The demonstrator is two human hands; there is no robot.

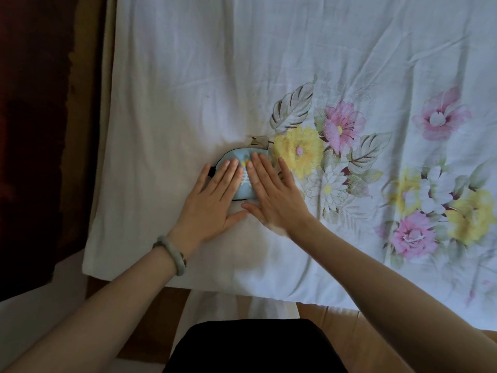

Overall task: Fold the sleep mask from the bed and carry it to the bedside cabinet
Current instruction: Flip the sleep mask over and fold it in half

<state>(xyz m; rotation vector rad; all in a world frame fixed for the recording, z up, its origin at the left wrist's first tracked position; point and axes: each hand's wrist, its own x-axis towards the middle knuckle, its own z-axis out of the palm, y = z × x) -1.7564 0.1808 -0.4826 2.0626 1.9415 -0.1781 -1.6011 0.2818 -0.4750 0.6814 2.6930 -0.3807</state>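
A light blue sleep mask (pixel 243 181) with a black edge lies folded into a small rounded shape on the white bed sheet (pixel 174 103). A thin strap loop sticks out past its far side. My left hand (pixel 212 197) lies flat on the mask's left half, fingers straight and together. My right hand (pixel 271 189) lies flat on its right half, fingers spread, palm on the sheet. Both hands press down and cover most of the mask. Neither hand grips it.
The sheet carries a printed patch of pink, yellow and white flowers (pixel 376 168) to the right of the mask. The bed's near edge (pixel 215 286) runs below my wrists. Dark wood (pixel 35 130) stands along the left. A bracelet (pixel 172 254) circles my left wrist.
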